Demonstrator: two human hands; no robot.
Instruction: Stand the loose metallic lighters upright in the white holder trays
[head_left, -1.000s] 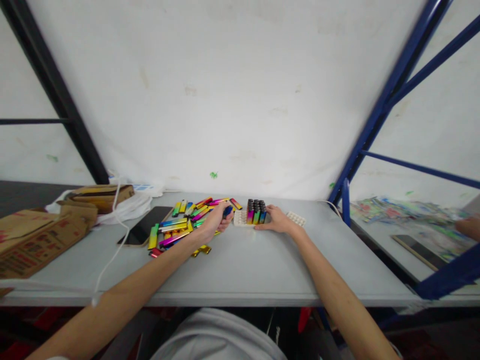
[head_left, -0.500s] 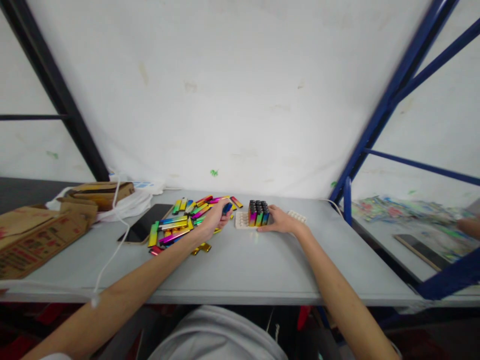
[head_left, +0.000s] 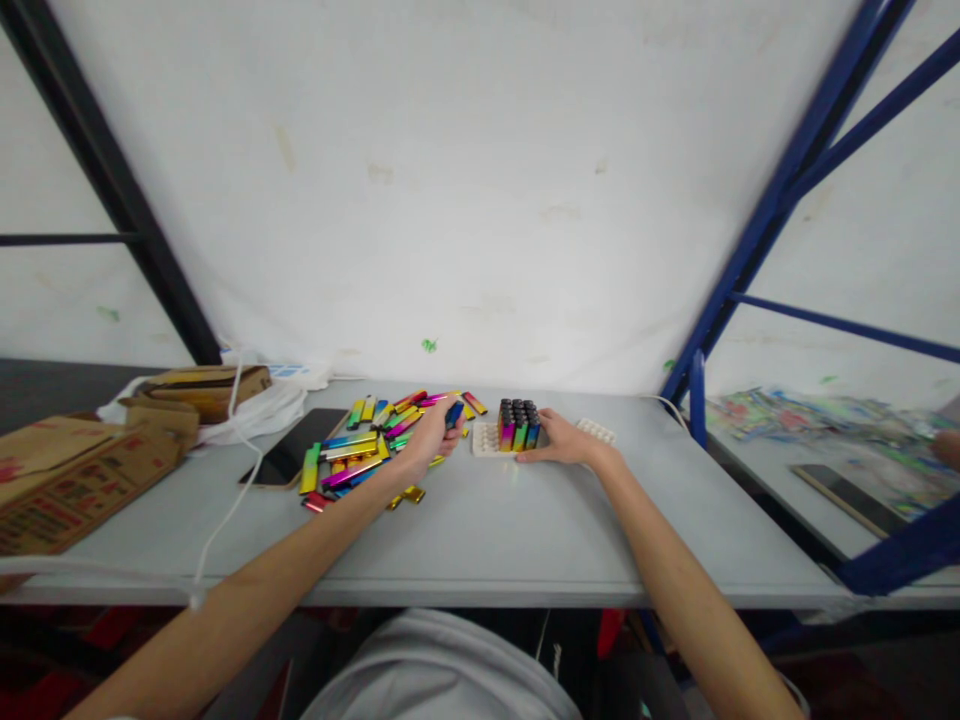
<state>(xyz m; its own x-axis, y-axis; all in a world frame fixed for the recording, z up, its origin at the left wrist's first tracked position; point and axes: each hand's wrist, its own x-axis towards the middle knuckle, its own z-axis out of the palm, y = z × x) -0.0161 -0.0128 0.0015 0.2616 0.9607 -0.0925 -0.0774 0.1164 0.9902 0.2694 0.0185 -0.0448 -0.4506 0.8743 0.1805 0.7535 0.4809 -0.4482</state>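
Observation:
My left hand (head_left: 429, 442) is closed round a dark blue lighter (head_left: 454, 413), whose top end sticks up past the fingers. Beneath and left of that hand lies a loose pile of shiny lighters (head_left: 351, 465) in yellow, green, pink, red and blue. A white tray (head_left: 486, 440) with round holes stands just to the right. Packed upright in its right part are several black-topped lighters (head_left: 517, 428) in metallic colours. My right hand (head_left: 562, 440) wraps the tray's right side, thumb along the front and fingers behind, against the lighters.
Behind my right hand lies another white holed tray (head_left: 598, 431). A black phone-like slab (head_left: 296, 447) sits left of the pile. Farther left are cardboard boxes (head_left: 90, 470) and white plastic. A white cord (head_left: 225, 515) hangs in front. Blue rack posts (head_left: 742, 260) border the right.
Almost nothing differs: both hands keep their places and holds. The whole view has shifted very slightly.

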